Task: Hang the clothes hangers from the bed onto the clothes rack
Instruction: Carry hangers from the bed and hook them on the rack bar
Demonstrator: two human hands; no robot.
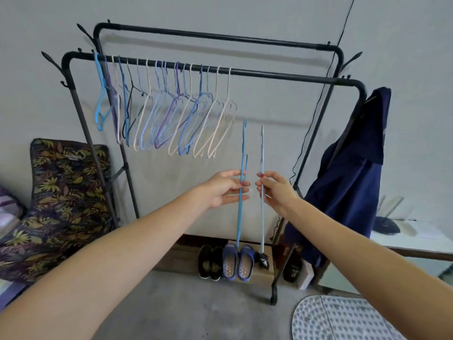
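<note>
I am standing in front of the clothes rack (282, 75) with a hanger in each of my hands; my left hand (221, 190) is pinching the blue hanger (241, 192) between thumb and fingers, the other fingers lying fairly straight; my right hand (274, 188) is curling its fingers round the pale hanger (261, 217). Both hangers are showing edge-on and upright, below the front rail and just right of the row already hanging there.

That row of hangers (171, 114) is filling the left half of the front rail, so I am judging the job well along; the right half of that rail and the whole back rail are showing bare. These two are not yet hooked on. The bed is barely showing at the left edge, so I cannot tell whether more hangers are waiting there; a navy garment (353, 168) is hanging off the rack's right end.
</note>
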